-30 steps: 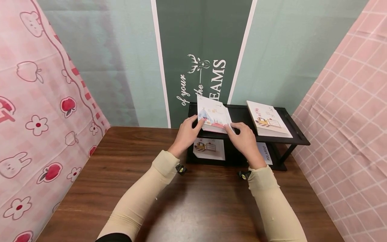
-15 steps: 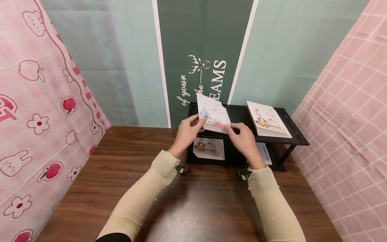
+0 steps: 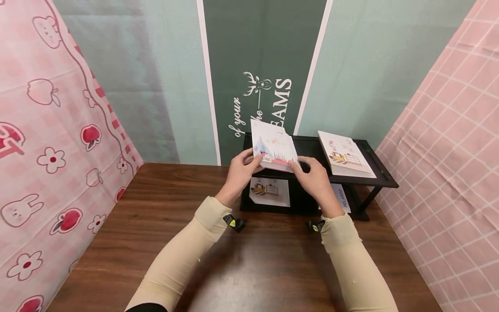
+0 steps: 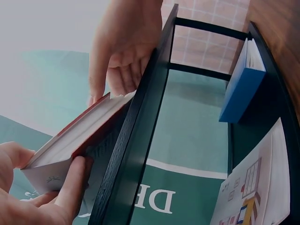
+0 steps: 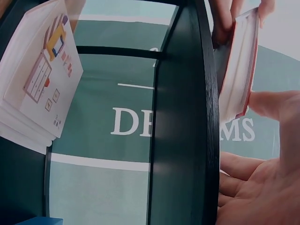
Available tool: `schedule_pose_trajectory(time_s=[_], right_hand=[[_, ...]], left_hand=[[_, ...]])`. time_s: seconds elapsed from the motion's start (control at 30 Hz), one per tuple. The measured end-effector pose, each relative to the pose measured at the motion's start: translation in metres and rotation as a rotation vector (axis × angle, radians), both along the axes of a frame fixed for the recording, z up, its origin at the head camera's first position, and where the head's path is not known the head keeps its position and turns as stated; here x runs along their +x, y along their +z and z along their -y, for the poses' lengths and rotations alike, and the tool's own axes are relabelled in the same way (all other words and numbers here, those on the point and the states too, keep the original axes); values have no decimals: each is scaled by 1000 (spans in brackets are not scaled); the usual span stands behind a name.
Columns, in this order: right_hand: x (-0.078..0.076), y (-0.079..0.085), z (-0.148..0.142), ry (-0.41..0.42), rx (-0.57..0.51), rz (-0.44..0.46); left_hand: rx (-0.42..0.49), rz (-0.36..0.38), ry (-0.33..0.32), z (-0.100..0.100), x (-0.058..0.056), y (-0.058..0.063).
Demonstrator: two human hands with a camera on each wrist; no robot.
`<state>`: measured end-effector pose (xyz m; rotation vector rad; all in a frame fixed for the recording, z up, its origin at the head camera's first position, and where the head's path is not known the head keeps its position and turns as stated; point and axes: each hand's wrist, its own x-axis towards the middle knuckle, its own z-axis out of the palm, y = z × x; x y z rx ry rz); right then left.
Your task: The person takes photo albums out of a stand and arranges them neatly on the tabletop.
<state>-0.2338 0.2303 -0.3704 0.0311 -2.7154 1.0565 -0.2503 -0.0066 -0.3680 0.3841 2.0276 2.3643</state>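
A white book (image 3: 274, 145) with a tent picture on its cover is tilted over the left part of a black two-tier shelf's (image 3: 309, 149) upper tier. My left hand (image 3: 239, 173) pinches its left side, thumb on the cover and fingers underneath, as the left wrist view shows. My right hand (image 3: 316, 181) rests its thumb on the cover's near right corner. In the right wrist view that hand's other fingers (image 5: 239, 183) spread loosely beside the shelf edge, away from the book's pages.
Another white book (image 3: 347, 156) lies at the right on the upper tier. Below, a book with a yellow vehicle picture (image 3: 270, 193) lies at the left and a POLAROID book (image 3: 341, 198) at the right. A wooden table (image 3: 249, 268) carries the shelf; patterned cloths (image 3: 448, 130) hang around.
The book's far end has shifted slightly left and up, still in my left hand. My right hand stays almost where it was, with its thumb on the corner.
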Motion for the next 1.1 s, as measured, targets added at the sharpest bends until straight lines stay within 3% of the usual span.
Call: schedule_pose_trajectory(time_s=[0.37, 0.63, 1.1], right_hand=[[-2, 4, -2, 1, -44, 41], [-2, 8, 0, 45, -163, 74], [2, 8, 14, 2, -270, -21]], left_hand=[[96, -13, 21, 1, 1, 1], [155, -51, 28, 2, 4, 4], [130, -58, 53, 11, 13, -1]])
